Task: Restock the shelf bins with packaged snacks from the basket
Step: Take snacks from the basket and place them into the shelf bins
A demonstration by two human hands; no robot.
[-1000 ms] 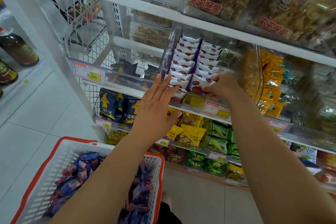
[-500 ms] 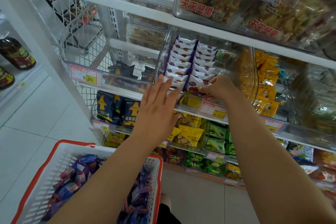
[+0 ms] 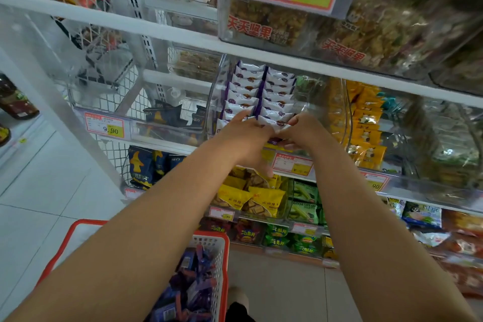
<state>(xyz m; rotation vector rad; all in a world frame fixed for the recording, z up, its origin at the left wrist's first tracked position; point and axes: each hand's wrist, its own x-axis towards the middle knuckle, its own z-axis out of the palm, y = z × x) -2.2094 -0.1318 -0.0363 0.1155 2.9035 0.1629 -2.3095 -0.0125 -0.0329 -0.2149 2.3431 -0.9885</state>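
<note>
A clear shelf bin point(image 3: 217, 91) holds two rows of white-and-purple snack packs point(image 3: 271, 91). My left hand point(image 3: 244, 138) lies with straight fingers on the front packs of the left row, thumb hanging below the shelf edge. My right hand point(image 3: 302, 131) pinches the front snack pack point(image 3: 277, 125) of the right row. The two hands touch at the bin's front. Below my left forearm stands a white basket with a red rim point(image 3: 222, 246), holding several purple-and-blue wrapped snacks point(image 3: 193, 285).
A bin of yellow packs point(image 3: 366, 123) sits right of the purple one, and dark packs point(image 3: 162, 114) sit in the bin to its left. Nut packs fill the shelf above point(image 3: 347, 34). Yellow and green snacks point(image 3: 264, 198) fill lower shelves. Tiled floor point(image 3: 39, 191) lies left.
My left hand moved forward and right from below the bin onto the front packs, meeting my right hand. My right hand stayed on the front pack. The view came closer to the shelf.
</note>
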